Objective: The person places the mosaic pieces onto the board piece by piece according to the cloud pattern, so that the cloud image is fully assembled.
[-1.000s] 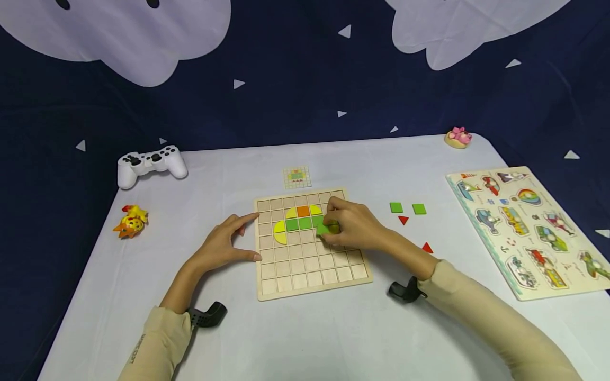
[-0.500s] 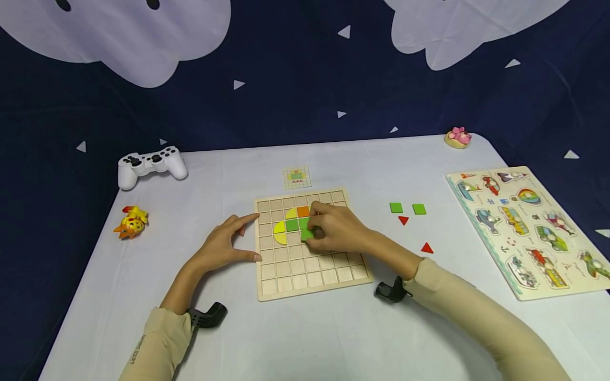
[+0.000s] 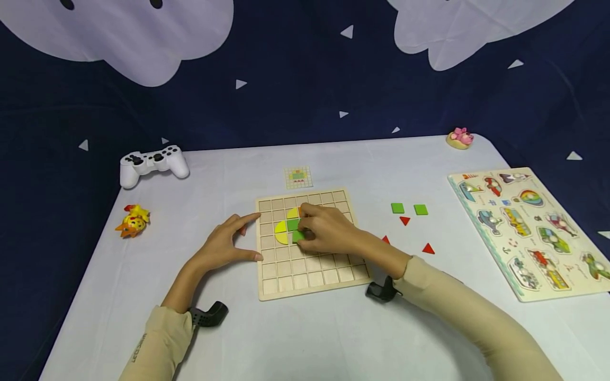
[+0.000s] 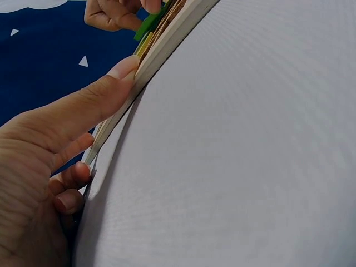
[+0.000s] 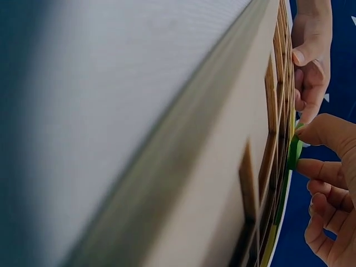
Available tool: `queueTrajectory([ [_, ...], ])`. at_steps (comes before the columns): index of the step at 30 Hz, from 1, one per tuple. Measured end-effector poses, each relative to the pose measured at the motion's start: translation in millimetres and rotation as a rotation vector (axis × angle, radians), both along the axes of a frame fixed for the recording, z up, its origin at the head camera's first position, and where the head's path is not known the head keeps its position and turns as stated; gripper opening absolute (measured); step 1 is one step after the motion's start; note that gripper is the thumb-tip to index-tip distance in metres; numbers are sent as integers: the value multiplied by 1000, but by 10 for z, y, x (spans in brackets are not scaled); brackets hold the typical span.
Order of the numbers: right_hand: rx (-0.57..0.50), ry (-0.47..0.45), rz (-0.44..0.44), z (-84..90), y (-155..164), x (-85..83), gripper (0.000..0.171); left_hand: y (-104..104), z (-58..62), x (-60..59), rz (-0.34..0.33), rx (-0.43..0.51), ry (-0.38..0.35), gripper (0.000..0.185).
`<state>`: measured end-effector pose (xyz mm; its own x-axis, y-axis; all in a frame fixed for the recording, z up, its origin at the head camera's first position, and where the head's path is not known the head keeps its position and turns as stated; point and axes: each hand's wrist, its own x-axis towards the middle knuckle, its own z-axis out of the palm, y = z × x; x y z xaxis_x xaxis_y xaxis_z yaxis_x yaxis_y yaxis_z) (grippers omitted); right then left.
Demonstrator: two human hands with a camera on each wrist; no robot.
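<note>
A square wooden grid board [image 3: 286, 270] lies mid-table. My right hand [image 3: 331, 228] pinches a green square tile [image 5: 295, 149] between thumb and finger, low over the grid, just below a row of set green tiles [image 3: 293, 225]. Left of the pinched tile sits a yellow rounded piece [image 3: 281, 233]; another yellow piece [image 3: 293, 213] is above, beside a mostly covered orange square. My left hand [image 3: 224, 243] touches the board's left edge with thumb and forefinger spread apart. Its thumb [image 4: 105, 92] rests along that edge in the left wrist view.
Behind the board lies a small pattern card [image 3: 298, 178]. To the right are green squares [image 3: 397, 208], red triangles [image 3: 428, 248] and a picture puzzle board [image 3: 529, 233]. A white game controller [image 3: 153, 164], a yellow-orange toy [image 3: 134, 221] and a pink toy [image 3: 460, 138] sit farther out.
My right hand has moved left across the board with the green tile, to below the leftmost green tile. A red triangle beside the right forearm has come into view. My left hand has stayed put.
</note>
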<state>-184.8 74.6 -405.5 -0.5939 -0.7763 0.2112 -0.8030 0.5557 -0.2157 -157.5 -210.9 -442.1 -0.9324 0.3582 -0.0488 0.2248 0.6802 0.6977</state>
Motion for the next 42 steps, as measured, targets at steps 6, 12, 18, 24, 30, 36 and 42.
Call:
queueTrajectory([
  [6, 7, 5, 21, -3, -19, -3, 19, 11, 12, -7, -2, 4, -1, 99],
  [12, -7, -2, 24, 17, -42, 15, 18, 16, 43, -11, -3, 7, 2, 98],
  [18, -14, -7, 10, 25, -57, 35, 15, 22, 53, -13, -9, 8, 11, 98],
  [24, -12, -38, -8, -2, -63, 40, 20, 9, 24, -1, -3, 2, 6, 99],
  [30, -72, -46, -19, -44, 12, 47, 22, 4, -17, 14, 1, 5, 4, 99],
  [36, -121, -106, -83, -1, 250, 59, 21, -5, -18, 16, 5, -1, 10, 100],
  [42, -99, -164, -194, 52, 599, 41, 28, -2, -11, 11, 1, 3, 11, 100],
])
